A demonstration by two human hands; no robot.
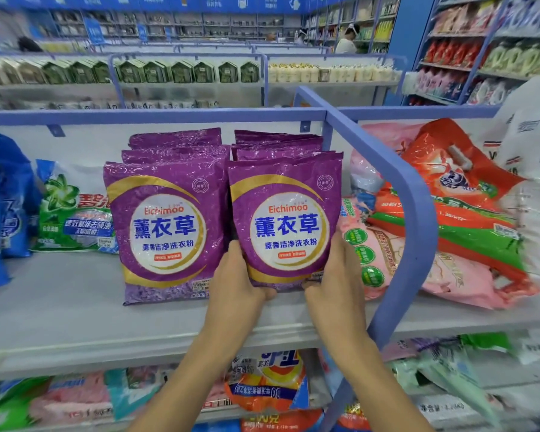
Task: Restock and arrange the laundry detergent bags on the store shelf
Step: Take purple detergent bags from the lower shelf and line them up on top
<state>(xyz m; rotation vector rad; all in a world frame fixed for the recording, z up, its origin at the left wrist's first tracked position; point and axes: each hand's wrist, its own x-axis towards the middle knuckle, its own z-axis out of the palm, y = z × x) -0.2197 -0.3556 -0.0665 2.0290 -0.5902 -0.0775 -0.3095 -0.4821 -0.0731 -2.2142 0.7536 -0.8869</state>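
Hands meet over the near edge of the grey shelf [60, 307]: the left hand [236, 275] clasps the lower left edge of the front purple detergent bag [286, 219], and the right hand [335, 275] clasps its lower right edge. That bag stands upright, heading the right of 2 purple rows; a second purple bag [166, 229] heads the left row, just beside it. Right of a blue divider rail [413, 213] lie a pink bag [384, 254] and an orange bag [443, 169]. Far behind, green boxes [156, 71] line another shelf.
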